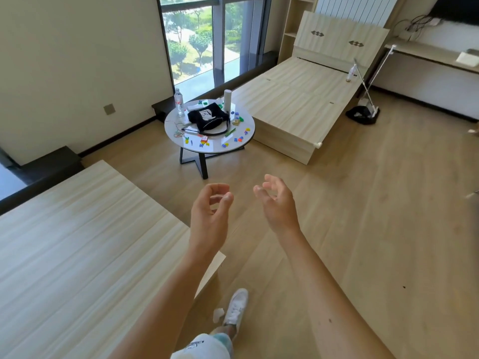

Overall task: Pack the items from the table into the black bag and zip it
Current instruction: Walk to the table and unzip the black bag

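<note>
Left hand (210, 212): loosely curled, holding nothing.
Right hand (278, 203): fingers spread, holding nothing.
Black bag (207, 117): on round table (248, 139), well beyond both hands.
Around bag: small colourful pieces (239, 138), water bottle (178, 102), white cylinder (227, 99).
Flanking: wooden bed frames (298, 99).

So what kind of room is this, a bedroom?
Probably an unfurnished dorm or apartment bedroom: two bare wooden bed frames without mattresses, a tall window, and a small round table between them.

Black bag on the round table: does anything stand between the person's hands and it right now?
Nothing visible does. Both hands, left hand and right hand, are empty and raised over bare floor, well short of the round table. The black bag lies on top, small items scattered around it.
</note>
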The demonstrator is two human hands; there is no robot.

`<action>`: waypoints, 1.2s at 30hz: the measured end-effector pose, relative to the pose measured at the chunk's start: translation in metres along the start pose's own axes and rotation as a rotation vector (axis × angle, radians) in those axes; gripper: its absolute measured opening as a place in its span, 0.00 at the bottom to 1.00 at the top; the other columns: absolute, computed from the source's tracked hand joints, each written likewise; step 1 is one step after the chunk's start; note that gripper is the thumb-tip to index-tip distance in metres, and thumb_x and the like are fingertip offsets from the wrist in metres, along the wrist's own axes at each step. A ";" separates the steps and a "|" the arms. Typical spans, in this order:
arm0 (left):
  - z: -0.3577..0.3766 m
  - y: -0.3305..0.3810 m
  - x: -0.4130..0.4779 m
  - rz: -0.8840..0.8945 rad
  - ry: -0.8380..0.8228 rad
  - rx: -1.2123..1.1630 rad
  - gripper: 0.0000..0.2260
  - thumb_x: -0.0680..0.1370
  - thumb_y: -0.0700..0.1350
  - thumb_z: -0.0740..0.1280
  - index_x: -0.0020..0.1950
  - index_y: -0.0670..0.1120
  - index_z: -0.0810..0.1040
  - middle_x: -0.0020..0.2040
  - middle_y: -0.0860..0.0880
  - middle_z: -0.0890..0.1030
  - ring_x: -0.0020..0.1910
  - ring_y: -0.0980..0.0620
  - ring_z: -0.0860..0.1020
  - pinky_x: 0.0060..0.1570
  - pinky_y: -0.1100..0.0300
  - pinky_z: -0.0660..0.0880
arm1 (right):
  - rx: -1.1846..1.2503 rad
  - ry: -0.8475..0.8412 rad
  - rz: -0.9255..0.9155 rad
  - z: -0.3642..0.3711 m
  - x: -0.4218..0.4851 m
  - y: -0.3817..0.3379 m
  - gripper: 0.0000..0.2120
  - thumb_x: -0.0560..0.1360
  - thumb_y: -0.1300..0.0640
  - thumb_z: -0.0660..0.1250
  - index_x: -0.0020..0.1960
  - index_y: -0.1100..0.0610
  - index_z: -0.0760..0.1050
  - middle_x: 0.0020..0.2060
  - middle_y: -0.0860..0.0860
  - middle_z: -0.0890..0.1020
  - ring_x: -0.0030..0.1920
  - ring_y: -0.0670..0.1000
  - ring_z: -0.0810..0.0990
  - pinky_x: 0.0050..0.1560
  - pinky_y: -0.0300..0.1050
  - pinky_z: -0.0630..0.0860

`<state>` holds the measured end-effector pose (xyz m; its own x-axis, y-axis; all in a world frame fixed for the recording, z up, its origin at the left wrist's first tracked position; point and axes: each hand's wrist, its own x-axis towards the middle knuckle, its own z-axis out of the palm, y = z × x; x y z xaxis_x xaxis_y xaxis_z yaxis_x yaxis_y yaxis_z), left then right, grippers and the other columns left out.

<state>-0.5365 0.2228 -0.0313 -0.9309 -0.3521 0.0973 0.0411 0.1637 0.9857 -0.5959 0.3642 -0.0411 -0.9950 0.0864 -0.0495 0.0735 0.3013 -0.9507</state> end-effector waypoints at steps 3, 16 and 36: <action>0.034 -0.013 0.055 -0.009 -0.011 0.000 0.05 0.80 0.47 0.65 0.53 0.52 0.79 0.50 0.55 0.82 0.50 0.56 0.80 0.53 0.46 0.79 | -0.017 0.019 0.022 -0.010 0.064 0.009 0.22 0.78 0.51 0.69 0.71 0.52 0.72 0.62 0.49 0.79 0.50 0.41 0.78 0.47 0.30 0.69; 0.166 -0.031 0.275 -0.114 -0.032 0.014 0.04 0.79 0.45 0.66 0.51 0.53 0.80 0.49 0.56 0.82 0.51 0.56 0.80 0.52 0.47 0.79 | 0.036 0.007 0.077 -0.025 0.335 0.004 0.20 0.78 0.53 0.69 0.69 0.53 0.74 0.60 0.48 0.79 0.51 0.39 0.78 0.48 0.34 0.72; 0.353 -0.021 0.533 -0.215 0.325 -0.012 0.09 0.74 0.54 0.64 0.49 0.54 0.81 0.47 0.52 0.84 0.51 0.51 0.81 0.55 0.44 0.77 | -0.010 -0.379 0.035 -0.042 0.703 0.011 0.19 0.77 0.52 0.71 0.67 0.51 0.74 0.56 0.47 0.80 0.54 0.47 0.81 0.57 0.46 0.78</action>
<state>-1.1613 0.3570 -0.0489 -0.7555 -0.6508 -0.0749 -0.1362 0.0442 0.9897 -1.2916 0.4679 -0.0731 -0.9461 -0.2600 -0.1932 0.1064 0.3140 -0.9434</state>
